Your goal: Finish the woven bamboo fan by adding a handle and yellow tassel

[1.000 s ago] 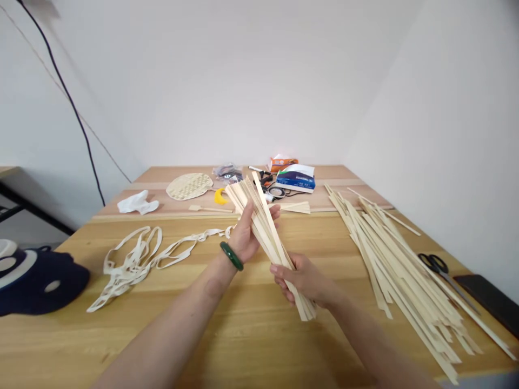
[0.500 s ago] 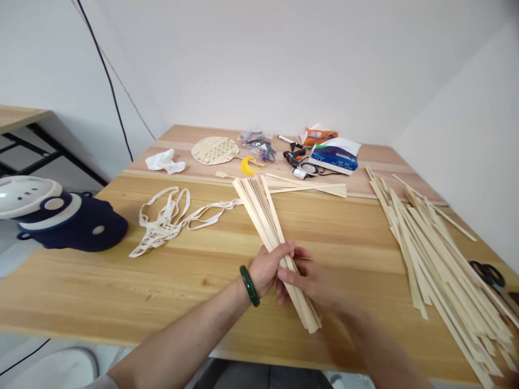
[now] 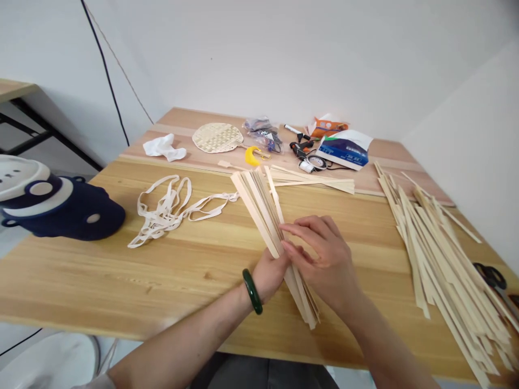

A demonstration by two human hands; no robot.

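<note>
A fanned bundle of thin bamboo strips (image 3: 259, 210) spreads out toward the far side of the wooden table (image 3: 101, 281), its narrow end reaching down past my hands. My left hand (image 3: 270, 273), with a green bangle (image 3: 252, 292) on the wrist, grips the bundle from below. My right hand (image 3: 324, 259) lies across the strips, with fingertips and thumb at the bundle's left edge. The bundle's lower end shows between my hands and below them. Neither hand touches anything else.
A large heap of loose bamboo strips (image 3: 438, 265) lies to the right, with black scissors (image 3: 491, 275) beyond it. A looped pale strip tangle (image 3: 170, 208) and a navy-and-white pot (image 3: 60, 208) lie left. A woven fan (image 3: 217, 138), white cloth (image 3: 164, 147) and packets line the far end.
My hands have come down from the raised position toward the table, and the view has tilted down. My right hand has shifted up across the bundle, and the strips fan wider at the top.
</note>
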